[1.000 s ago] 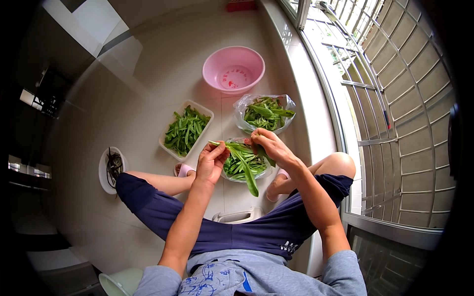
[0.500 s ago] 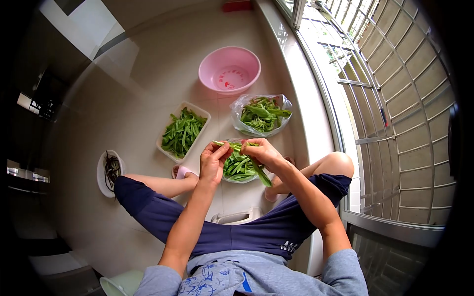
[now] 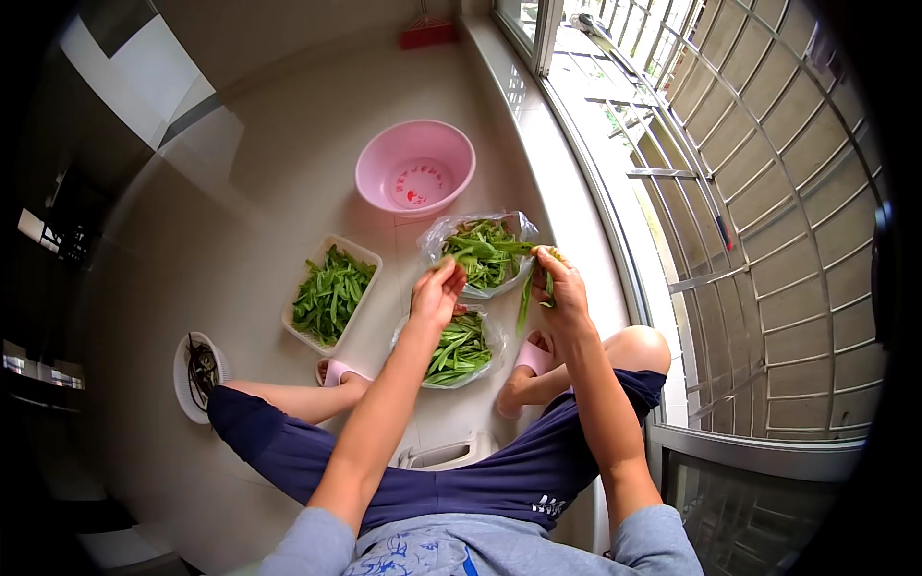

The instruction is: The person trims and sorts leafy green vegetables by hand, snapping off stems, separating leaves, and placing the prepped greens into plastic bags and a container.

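Observation:
My left hand point(image 3: 438, 293) is closed in a pinch on a pale green bit of vegetable point(image 3: 461, 259), blurred at its fingertips, over the left edge of the upper clear plastic bag point(image 3: 434, 240) of leafy greens. To the right of that bag, my right hand point(image 3: 565, 288) grips several long green leafy stalks point(image 3: 524, 305) that hang down from its fingers. Below my left hand lies a second plastic bag point(image 3: 497, 338) with trimmed-looking green stems point(image 3: 459, 353). A white rectangular basket point(image 3: 361, 305) full of green leaves point(image 3: 331, 293) stands to the left.
A pink basin point(image 3: 370, 197) sits farther out on the tiled floor. At far left, a white oval basket point(image 3: 182, 398) holds dark, thin strands. A pale stool point(image 3: 471, 448) is between my legs. A ledge and window bars run along the right, and a red broom head point(image 3: 429, 35) rests at the back.
My hands have moved apart and forward from over the lower bag to the upper bag. The stalks went rightward in my right hand. The view has shifted slightly.

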A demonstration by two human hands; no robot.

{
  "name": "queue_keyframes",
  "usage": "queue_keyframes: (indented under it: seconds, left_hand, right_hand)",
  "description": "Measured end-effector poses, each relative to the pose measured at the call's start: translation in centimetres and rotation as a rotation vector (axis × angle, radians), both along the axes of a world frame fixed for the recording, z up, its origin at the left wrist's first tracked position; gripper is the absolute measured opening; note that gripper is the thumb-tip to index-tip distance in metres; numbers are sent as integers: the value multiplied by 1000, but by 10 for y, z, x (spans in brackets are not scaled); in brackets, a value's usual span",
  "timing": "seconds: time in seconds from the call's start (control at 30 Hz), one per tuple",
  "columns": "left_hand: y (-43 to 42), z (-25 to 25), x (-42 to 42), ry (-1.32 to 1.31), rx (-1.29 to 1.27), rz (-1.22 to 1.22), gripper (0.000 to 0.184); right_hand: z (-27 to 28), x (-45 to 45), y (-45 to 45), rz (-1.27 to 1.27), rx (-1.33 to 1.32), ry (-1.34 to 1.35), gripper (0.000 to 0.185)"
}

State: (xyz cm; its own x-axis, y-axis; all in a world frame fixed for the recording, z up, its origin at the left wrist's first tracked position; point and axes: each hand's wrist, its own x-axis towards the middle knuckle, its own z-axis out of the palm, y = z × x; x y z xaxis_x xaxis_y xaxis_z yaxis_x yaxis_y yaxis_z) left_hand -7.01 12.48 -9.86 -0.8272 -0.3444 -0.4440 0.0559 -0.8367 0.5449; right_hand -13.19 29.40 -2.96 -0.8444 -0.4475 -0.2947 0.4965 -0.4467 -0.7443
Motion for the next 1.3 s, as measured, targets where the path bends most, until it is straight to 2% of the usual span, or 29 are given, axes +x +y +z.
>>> queue_keyframes:
  seconds: [0.03,0.1,0.13,0.2,0.23,0.3,0.37,0.43,0.53,0.67,0.73,0.87,0.97,1.03,1.07,1.13,1.17,1.23,1.3]
  left_hand:
    - [-7,-7,-13,-61,-11,-94,13]
    - [-13,-17,-24,-376,-28,-220,18]
    - [-10,-6,-20,-370,-25,-222,18]
    - [0,17,2,-292,-378,-294,27]
    - [2,27,12,-295,-378,-298,27]
    - [7,43,36,-13,-521,-457,32]
    - [11,55,58,68,-785,-503,32]
    - [15,60,70,63,-794,-467,27]
    - [10,53,81,12,-658,-427,15]
    - [4,51,93,-47,-611,-384,15]
    - [1,51,99,-63,-362,-351,15]
    - [-1,58,106,-66,-305,-310,15]
    - [-4,56,110,-23,-375,-295,15]
    - [-6,59,113,-25,-209,-281,18]
    - [-6,58,113,-24,-210,-283,18]
    - [-7,52,115,107,69,-311,20]
    - [-6,48,115,107,69,-311,20]
    - [0,42,116,220,349,-389,20]
    - [5,39,117,207,398,-401,20]
  right_hand:
    - [-1,-2,2,-9,-12,0,6]
    - [-3,-3,1,-25,31,8,6]
    - [-5,-3,-1,-40,70,15,6]
    - [-10,-2,-5,-14,104,14,7]
    - [-11,0,-7,16,108,13,7]
    - [-13,8,-13,42,101,-4,7]
    - [-15,17,-18,100,89,-55,8]
    - [-22,24,-22,154,64,-61,6]
    - [-22,33,-28,203,89,-66,7]
    - [-17,39,-31,283,99,-95,8]
    - [-15,39,-31,318,92,-110,8]
    - [-12,41,-31,417,56,-111,11]
    - [-12,42,-30,470,2,-150,18]
    - [-17,41,-30,491,-48,-204,22]
    - [-22,41,-30,529,-57,-208,25]
    - [-24,45,-31,601,-63,-242,29]
    - [-22,48,-33,601,-63,-242,29]
    - [-14,54,-36,672,-115,-242,27]
    - [-12,57,-38,653,-130,-271,24]
